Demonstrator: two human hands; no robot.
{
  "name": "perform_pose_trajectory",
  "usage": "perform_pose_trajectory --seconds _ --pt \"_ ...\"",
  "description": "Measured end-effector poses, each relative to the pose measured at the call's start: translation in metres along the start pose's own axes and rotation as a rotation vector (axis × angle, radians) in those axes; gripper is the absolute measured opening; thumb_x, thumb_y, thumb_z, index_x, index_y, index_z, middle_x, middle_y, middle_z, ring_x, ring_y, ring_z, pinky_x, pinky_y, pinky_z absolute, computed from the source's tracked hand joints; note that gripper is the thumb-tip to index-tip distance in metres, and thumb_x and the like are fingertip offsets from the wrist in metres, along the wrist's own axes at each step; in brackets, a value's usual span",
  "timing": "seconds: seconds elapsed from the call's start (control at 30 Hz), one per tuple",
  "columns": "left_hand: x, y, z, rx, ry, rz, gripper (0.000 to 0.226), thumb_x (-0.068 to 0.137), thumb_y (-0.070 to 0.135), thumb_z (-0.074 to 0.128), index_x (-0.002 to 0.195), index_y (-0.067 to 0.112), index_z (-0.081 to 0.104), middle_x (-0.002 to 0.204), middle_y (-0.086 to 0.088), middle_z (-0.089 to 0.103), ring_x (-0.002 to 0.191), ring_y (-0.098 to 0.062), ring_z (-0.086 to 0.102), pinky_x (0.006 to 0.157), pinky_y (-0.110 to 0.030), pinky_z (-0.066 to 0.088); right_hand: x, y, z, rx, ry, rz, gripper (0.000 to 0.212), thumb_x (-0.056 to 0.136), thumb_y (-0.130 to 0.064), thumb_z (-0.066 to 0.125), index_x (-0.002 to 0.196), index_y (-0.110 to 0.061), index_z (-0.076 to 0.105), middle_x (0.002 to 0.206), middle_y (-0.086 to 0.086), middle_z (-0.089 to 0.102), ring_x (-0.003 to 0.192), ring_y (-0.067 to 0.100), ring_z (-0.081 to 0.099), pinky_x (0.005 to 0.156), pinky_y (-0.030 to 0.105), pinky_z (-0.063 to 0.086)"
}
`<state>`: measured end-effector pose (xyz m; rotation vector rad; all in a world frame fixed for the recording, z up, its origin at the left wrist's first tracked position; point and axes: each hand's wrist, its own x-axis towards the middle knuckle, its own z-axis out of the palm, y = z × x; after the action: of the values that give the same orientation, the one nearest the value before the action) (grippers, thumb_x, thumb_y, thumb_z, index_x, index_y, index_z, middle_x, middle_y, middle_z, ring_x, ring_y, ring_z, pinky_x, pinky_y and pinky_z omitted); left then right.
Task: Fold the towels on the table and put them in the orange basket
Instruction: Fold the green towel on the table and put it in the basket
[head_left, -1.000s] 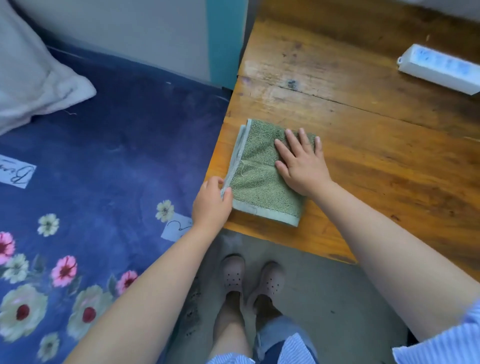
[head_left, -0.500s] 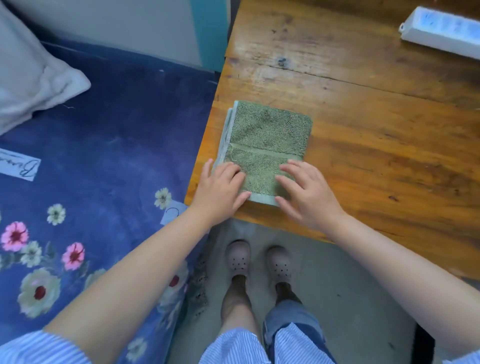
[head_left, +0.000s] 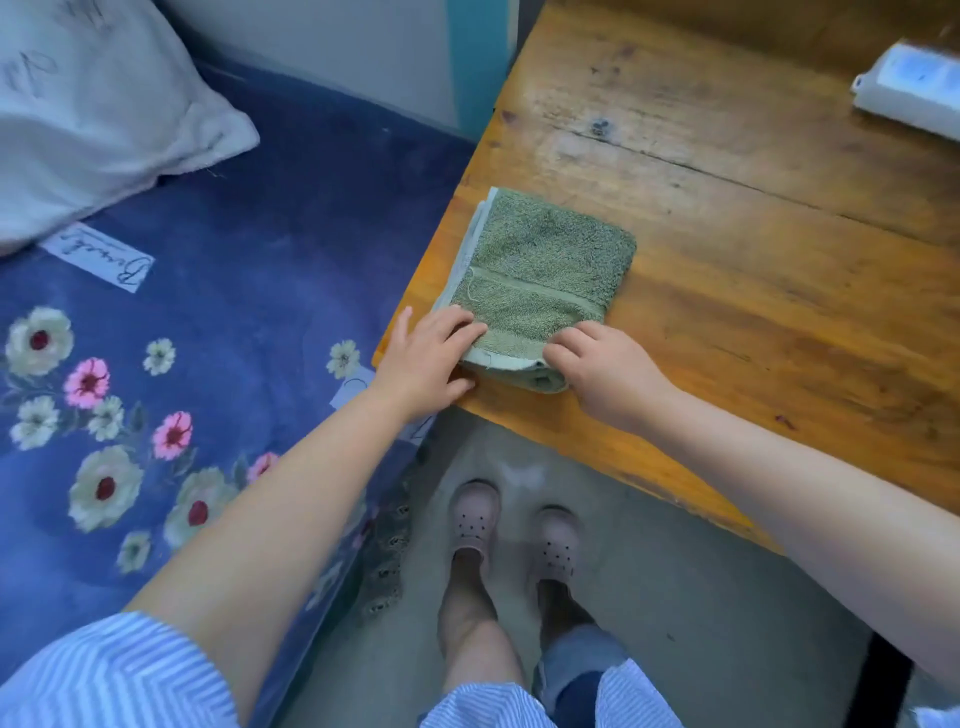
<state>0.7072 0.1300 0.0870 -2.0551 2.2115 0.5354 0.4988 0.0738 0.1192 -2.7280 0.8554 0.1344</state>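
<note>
- Blue bedding (head_left: 270, 218) printed with pink and cream flowers fills everything to the left of both hands, and a pale pillow (head_left: 93, 104) lies on it well beyond the left hand, toward the far corner.
- Grey floor shows below the forearms, where the person's feet stand in pink clogs (head_left: 514, 525) between the bed and the wooden table (head_left: 753, 260).
- Left hand (head_left: 431, 358) sits at the table's near left corner; its fingers curl over the near left corner of the folded green towel (head_left: 545, 270) while the thumb lies low against the table edge, so it grips that corner.
- Just ahead of both hands the towel lies flat on the table as a small rectangle, its pale hemmed edges stacked along the left side and its near end slightly raised between the two hands.
- Right hand (head_left: 608, 369) rests just right of the left one, close but not touching it, with fingertips bent down onto the towel's near right corner, pinching the layered edge.
- Well beyond the right hand, at the far right of the table, lies a white power strip (head_left: 914, 88), blurred.
</note>
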Motion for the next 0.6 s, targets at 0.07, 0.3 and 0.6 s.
perform_pose_trajectory --seconds 0.07,0.3,0.6 --pt "-0.005 0.007 0.002 -0.016 0.058 -0.035 0.061 0.078 0.025 0.067 0.133 0.017 0.043 0.137 -0.001 0.043 0.131 -0.017 0.035 0.113 -0.044 0.006 -0.006 0.006 -0.008 0.207 0.017 0.066 0.037 0.066 0.013 0.056 0.102 0.007 0.062 0.100 0.024 0.063 0.090 0.038 0.060 0.072 0.041 0.052" --pt "-0.052 0.025 -0.006 -0.089 0.326 0.067 0.048 0.038 -0.011 0.079 0.084 -0.007 0.067 0.079 -0.020 0.068 0.075 -0.036 0.068 0.074 -0.056 0.050 -0.017 0.013 -0.045 0.458 -0.045 0.044 0.026 0.076 0.009 0.060 0.102 0.007 0.061 0.095 0.021 0.062 0.090 0.031 0.058 0.071 0.025 0.039" --pt "-0.146 0.016 -0.063 -0.364 0.433 -0.212 0.043 0.074 0.013 0.053 0.108 -0.013 0.057 0.097 -0.028 0.064 0.089 -0.040 0.063 0.076 -0.031 0.040 -0.008 -0.055 -0.062 0.286 -0.025 -0.060 0.075 0.078 -0.013 0.066 0.141 -0.009 0.025 0.141 0.013 0.035 0.124 0.027 0.040 0.093 0.029 0.039"
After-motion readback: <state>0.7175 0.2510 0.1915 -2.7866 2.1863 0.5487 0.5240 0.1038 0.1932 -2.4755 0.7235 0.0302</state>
